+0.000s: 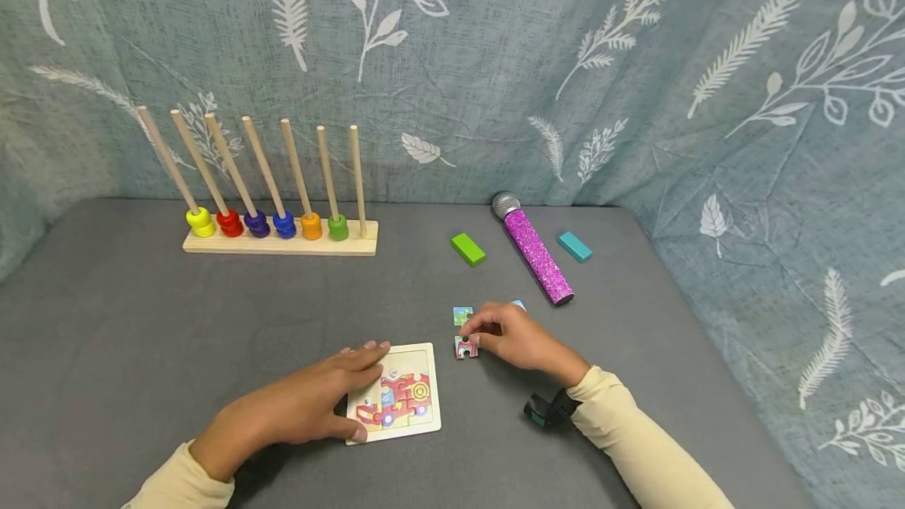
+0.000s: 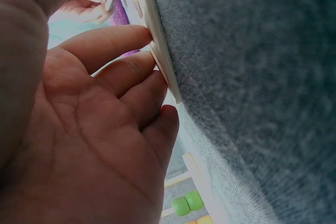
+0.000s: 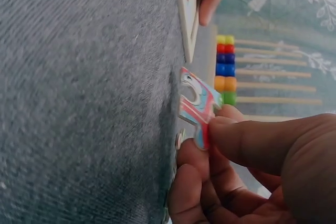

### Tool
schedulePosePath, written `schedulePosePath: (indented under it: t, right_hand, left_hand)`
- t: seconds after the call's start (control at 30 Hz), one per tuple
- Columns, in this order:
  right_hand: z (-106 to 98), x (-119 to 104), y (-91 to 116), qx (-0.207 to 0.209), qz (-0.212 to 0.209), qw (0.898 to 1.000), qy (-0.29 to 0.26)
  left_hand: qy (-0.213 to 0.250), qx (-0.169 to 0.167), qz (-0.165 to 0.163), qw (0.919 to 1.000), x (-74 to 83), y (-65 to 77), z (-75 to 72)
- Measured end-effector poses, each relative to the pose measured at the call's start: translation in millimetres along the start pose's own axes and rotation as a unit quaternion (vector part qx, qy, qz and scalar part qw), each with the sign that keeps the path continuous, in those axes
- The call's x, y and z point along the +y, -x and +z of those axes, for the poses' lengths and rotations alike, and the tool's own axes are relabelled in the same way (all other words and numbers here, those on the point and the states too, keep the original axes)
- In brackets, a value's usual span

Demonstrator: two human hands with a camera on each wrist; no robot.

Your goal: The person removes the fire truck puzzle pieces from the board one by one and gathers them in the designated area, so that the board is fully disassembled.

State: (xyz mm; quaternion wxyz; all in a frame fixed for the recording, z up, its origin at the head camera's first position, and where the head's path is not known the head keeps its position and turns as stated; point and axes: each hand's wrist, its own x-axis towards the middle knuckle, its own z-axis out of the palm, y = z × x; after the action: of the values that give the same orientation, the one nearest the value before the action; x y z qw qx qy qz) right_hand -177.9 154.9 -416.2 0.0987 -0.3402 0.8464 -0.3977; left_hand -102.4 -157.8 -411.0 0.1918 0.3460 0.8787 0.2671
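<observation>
Pale square wooden puzzle tray [image 1: 435, 387]: is lying flat on the grey table [image 1: 177, 352], with fitted jigsaw pieces inside it forming a red vehicle with blue wheels and yellow rings.
Left hand [image 1: 304, 399]: is resting across the tray's left side, its fingers fairly straight and pinching nothing, the thumb touching near the closer left corner and the fingertips meeting the far left part of the rim.
Right hand [image 1: 519, 340]: is reaching in just right of the tray, its thumb and fingers grasping a thin red, white and pale-blue jigsaw piece [image 3: 203, 109].
Grasped piece: is tilting on edge, apart from the tray; whether it is touching the table, one cannot tell.
Loose green-and-blue jigsaw piece [image 1: 462, 315]: is lying beyond the tray's far right corner, beside the right fingers.
Blue piece [image 1: 519, 305]: is peeping out behind the right hand, farther right of the tray, mostly hidden.
Microphone with silver mesh head and glittery purple handle [image 1: 539, 258]: is lying beyond the tray, to its right, between a bright green oblong block [image 1: 468, 249] and a teal oblong block [image 1: 575, 247].
Pale wooden peg rack [image 1: 279, 247]: is standing beyond the tray, to its left, with yellow, red, purple, blue, orange and green beads sitting on its pegs.
Black wrist device [image 1: 555, 408]: is sitting at the right wrist, right of the tray, its small green marking staying unreadable.
Grey-green cloth with white leaf prints [image 1: 467, 155]: is hanging behind everything.
</observation>
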Motion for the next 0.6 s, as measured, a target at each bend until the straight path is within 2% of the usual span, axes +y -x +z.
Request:
schedulePosePath:
  t: [0.17, 0.37, 0.6]
  right_hand:
    - [1.1, 5.0, -1.0, 0.001, -0.004, 0.999, 0.038]
    - [1.4, 6.2, -2.2, 0.007, -0.009, 0.998, 0.056]
    - [2.0, 6.2, -0.9, 0.016, -0.007, 0.998, 0.065]
  left_hand:
    - [-0.003, 0.008, 0.013, 0.9999, -2.2, -0.8, -0.6]
    - [-0.013, 0.012, 0.022, 0.9996, -1.9, -1.0, -1.9]
    - [-0.004, 0.002, 0.004, 1.0000, -0.8, -0.2, -0.6]
